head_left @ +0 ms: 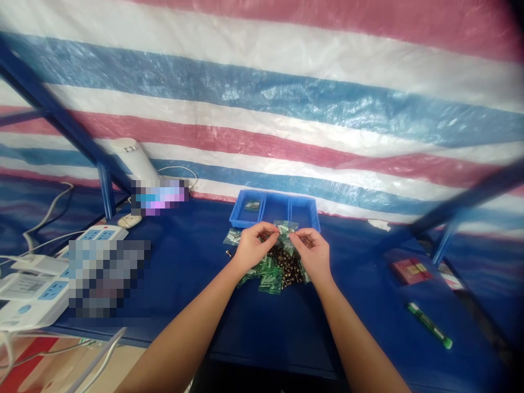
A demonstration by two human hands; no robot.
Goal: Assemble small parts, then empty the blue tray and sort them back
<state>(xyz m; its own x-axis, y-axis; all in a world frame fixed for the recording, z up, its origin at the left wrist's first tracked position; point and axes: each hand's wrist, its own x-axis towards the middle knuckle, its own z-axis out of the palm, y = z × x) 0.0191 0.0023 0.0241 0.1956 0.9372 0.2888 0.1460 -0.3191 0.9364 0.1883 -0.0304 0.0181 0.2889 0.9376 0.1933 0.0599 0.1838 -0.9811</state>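
Between my two hands is a small clear plastic bag (286, 225) with pale, slim pieces in it. My left hand (258, 244) pinches its left edge with thumb and forefinger. On the other edge, my right hand (311, 248) has the same kind of pinch. Below them lies a heap of brass-coloured screws (291, 268), too small to make out in detail. Several greenish clear bags of pale pieces (270, 277) lie at the heap's left and front. Another small bag (232, 236) sits left of my left hand, with a single loose screw (228, 253) near it.
A blue three-compartment tray (305, 214) stands behind my hands, a small bag (252, 205) in its left compartment. White power strips (45, 297) and cables are at left, near a white cylinder (137, 158). At right lie a red box (410, 271) and a green stick-like packet (429, 326).
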